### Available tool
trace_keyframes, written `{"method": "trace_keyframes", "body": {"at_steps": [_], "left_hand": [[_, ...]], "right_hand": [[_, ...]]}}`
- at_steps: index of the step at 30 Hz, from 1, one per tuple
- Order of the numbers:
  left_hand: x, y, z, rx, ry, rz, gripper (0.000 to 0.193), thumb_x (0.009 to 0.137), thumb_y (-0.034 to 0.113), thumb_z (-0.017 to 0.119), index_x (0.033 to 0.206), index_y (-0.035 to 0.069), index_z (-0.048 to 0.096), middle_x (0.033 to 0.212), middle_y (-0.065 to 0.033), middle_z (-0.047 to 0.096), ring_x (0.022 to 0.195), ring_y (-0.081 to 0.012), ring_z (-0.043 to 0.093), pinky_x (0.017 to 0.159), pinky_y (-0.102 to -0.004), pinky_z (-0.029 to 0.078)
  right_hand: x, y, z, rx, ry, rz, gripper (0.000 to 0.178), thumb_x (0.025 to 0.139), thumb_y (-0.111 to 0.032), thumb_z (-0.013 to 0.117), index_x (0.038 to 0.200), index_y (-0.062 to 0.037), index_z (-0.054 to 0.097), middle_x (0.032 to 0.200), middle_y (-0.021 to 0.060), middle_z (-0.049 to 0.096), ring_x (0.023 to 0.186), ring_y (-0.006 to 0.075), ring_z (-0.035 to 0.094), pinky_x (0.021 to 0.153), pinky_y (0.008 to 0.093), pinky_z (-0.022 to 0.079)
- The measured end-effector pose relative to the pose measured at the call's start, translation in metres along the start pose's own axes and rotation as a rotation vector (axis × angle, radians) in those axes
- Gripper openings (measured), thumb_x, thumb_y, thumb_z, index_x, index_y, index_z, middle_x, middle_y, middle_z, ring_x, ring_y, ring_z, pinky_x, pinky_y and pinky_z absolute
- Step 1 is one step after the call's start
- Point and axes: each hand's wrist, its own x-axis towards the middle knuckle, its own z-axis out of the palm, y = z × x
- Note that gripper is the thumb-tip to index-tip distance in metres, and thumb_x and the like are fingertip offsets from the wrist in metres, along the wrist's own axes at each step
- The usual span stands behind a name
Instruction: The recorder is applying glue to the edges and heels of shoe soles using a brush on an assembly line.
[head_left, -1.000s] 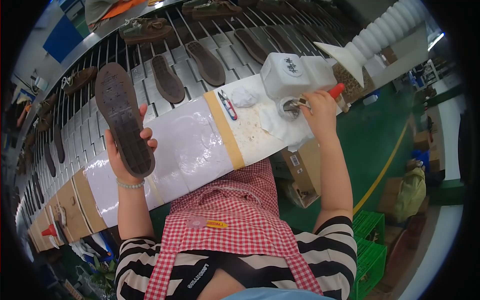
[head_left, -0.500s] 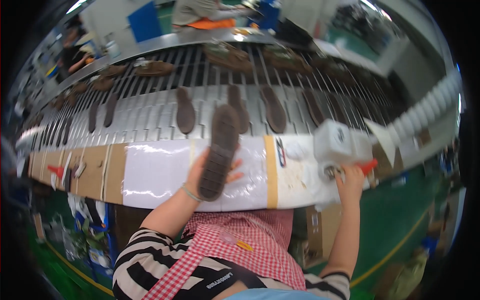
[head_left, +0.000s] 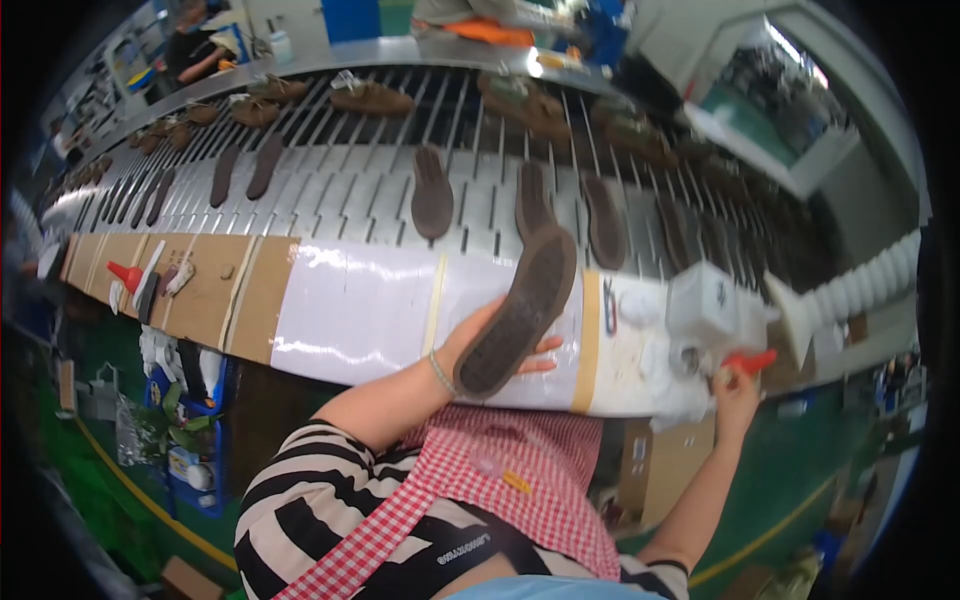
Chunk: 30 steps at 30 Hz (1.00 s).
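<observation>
My left hand holds up a brown shoe sole over the bench, its thumb side behind the sole and its fingertips showing past the right edge. The sole tilts, upper end leaning right. Over at the right end of the bench, my right hand has its fingers curled together just below a red tapered piece. Whatever those fingers hold is too small and blurred to make out. Close to them stand a small round metal container and a translucent white plastic jug.
Beyond the bench runs a slatted metal conveyor with several brown soles and brown shoes. A white flexible duct reaches in from the right. Cardboard covers the bench's left part. A co-worker is at far left.
The view has shifted, so the bench sits further right and is tilted. The sole in my left hand leans more to the right. My right hand has drawn away from the metal container toward the red piece.
</observation>
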Motion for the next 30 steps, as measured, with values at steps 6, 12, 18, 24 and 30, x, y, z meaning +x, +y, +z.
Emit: {"method": "trace_keyframes", "body": {"at_steps": [6,12,18,24,30], "left_hand": [[-0.001,-0.013,0.001,-0.065,-0.077,-0.159,0.05,0.11,0.036,0.036,0.147,0.005,0.048,0.147,-0.015,0.052,0.133,-0.0454,0.05,0.107,-0.0634,0.046],[-0.012,-0.036,0.013,0.036,0.011,-0.229,0.048,0.11,0.03,0.038,0.148,0.002,0.045,0.141,-0.0225,0.054,0.123,-0.048,0.058,0.097,-0.0619,0.054],[-0.025,-0.044,0.017,0.155,0.055,-0.248,0.052,0.11,0.035,0.038,0.149,0.0,0.041,0.138,-0.0271,0.054,0.117,-0.0501,0.061,0.095,-0.0601,0.056],[-0.025,-0.044,0.013,0.239,0.002,-0.266,0.056,0.111,0.038,0.035,0.149,-0.001,0.04,0.137,-0.0277,0.055,0.117,-0.0488,0.062,0.096,-0.0568,0.057],[-0.017,-0.048,0.044,0.253,0.149,-0.207,0.056,0.11,0.041,0.035,0.147,0.0,0.042,0.137,-0.0248,0.056,0.114,-0.0407,0.065,0.095,-0.0515,0.058]], "right_hand": [[-0.023,-0.138,-0.013,0.642,0.031,-0.072,0.045,0.084,0.004,0.072,0.127,-0.0018,0.064,0.12,0.0058,0.066,0.111,0.0154,0.06,0.097,0.0302,0.046],[-0.052,-0.245,-0.003,0.349,-0.044,-0.479,0.048,0.072,0.007,0.071,0.118,-0.0074,0.068,0.119,0.009,0.069,0.122,0.0289,0.06,0.104,0.0391,0.045],[-0.06,-0.252,0.016,0.202,-0.042,-0.754,0.047,0.068,0.0,0.075,0.114,-0.0101,0.07,0.109,0.0048,0.07,0.12,0.0315,0.061,0.106,0.0549,0.041],[-0.06,-0.254,0.022,0.173,-0.039,-0.783,0.046,0.069,-0.001,0.075,0.114,-0.0098,0.07,0.108,0.004,0.07,0.119,0.0308,0.061,0.107,0.0547,0.041],[-0.074,-0.256,0.027,0.214,-0.135,-0.775,0.045,0.068,-0.005,0.078,0.112,-0.01,0.071,0.107,0.0035,0.07,0.118,0.0294,0.061,0.108,0.0533,0.04]]}}
